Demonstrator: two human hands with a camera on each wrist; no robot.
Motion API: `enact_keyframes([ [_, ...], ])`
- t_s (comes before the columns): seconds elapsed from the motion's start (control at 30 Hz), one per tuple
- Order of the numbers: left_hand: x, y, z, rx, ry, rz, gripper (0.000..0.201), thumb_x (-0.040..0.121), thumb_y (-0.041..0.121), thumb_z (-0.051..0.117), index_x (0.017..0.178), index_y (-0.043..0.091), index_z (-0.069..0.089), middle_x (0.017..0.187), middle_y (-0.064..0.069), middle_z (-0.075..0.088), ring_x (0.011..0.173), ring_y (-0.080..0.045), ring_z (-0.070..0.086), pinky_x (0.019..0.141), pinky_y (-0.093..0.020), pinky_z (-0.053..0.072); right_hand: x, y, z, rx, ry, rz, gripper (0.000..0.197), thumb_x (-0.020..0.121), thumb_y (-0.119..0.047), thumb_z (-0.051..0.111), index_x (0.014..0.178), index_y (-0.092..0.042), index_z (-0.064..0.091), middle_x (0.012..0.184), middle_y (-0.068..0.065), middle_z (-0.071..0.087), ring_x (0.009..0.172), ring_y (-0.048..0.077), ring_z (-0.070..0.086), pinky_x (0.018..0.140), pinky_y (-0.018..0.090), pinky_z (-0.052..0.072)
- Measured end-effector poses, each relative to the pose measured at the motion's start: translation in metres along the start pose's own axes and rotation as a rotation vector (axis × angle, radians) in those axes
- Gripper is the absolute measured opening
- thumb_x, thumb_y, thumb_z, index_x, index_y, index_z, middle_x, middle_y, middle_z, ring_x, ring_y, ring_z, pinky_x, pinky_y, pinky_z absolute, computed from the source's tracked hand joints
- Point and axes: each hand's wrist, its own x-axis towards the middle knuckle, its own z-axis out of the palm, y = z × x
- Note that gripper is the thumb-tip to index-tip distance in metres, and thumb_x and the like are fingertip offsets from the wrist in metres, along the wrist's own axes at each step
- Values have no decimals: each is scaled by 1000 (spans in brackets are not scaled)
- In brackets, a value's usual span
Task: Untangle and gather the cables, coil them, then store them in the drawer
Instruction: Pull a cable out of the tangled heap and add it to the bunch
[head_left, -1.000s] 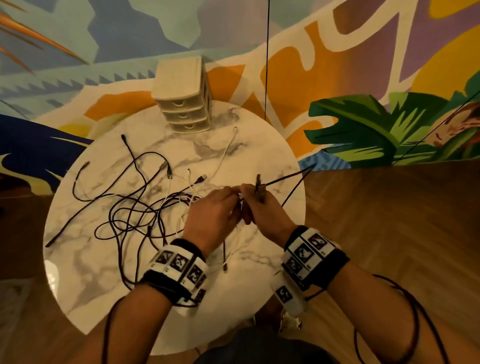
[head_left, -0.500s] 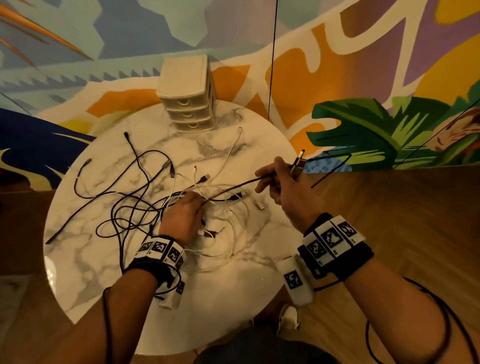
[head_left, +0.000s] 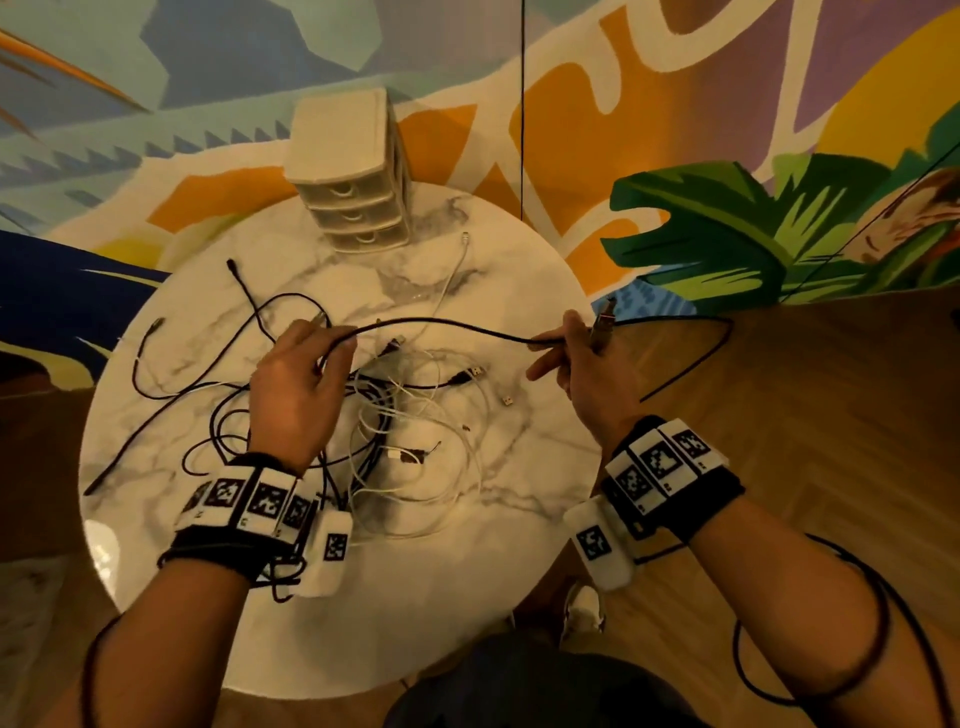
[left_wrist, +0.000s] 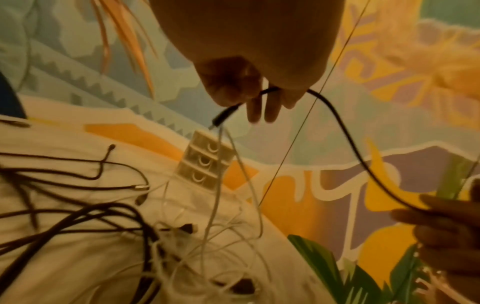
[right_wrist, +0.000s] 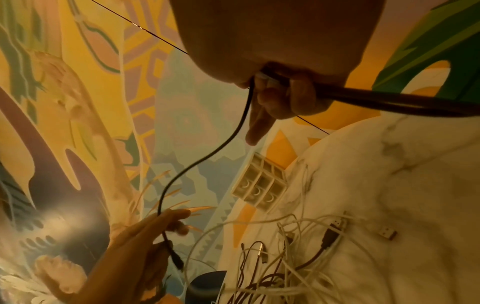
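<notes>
Thin black cable (head_left: 447, 325) sagging between hands, left hand (head_left: 293, 387) grip pinching it, right hand (head_left: 587, 364) grip clamped on it

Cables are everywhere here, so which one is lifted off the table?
The thick black cable, stretched in the air between the left hand and right hand; the rest lie tangled on the round marble table.

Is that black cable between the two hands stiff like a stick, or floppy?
Probably floppy: the black cable curves between the left hand and the right hand, not straight. It likely weighs little, since fingertips alone carry it. Its free part droops in a loop past the table edge.
</notes>
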Motion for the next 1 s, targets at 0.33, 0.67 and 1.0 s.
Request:
enact_keyframes([
  [0.33, -36, 61, 63, 195, -1166, 44, 37, 89, 54, 51, 105, 24, 63, 82, 5, 66, 79, -12, 60, 71, -26, 42, 2, -1, -48, -154, 133, -63, 67, 101, -43, 29, 69, -1, 70, 49, 4, 61, 40, 5, 48, 57, 25, 35],
  [0.67, 11, 214, 152, 46, -888, 264, 33, 97, 36, 42, 96, 10, 62, 93, -15, 64, 86, -33, 59, 67, -35, 41, -40, -16, -128, -106, 285, -68, 65, 101, -41, 30, 82, 12, 65, 61, 25, 59, 46, 15, 51, 49, 19, 41],
  [1.0, -44, 222, 218, 388, -1260, 211, 49, 94, 39, 49, 138, 18, 40, 142, -9, 43, 123, -31, 47, 100, -40, 40, -75, 3, -200, -120, 409, -9, 54, 102, -39, 25, 83, -13, 69, 61, -2, 64, 51, -2, 54, 62, 25, 36],
])
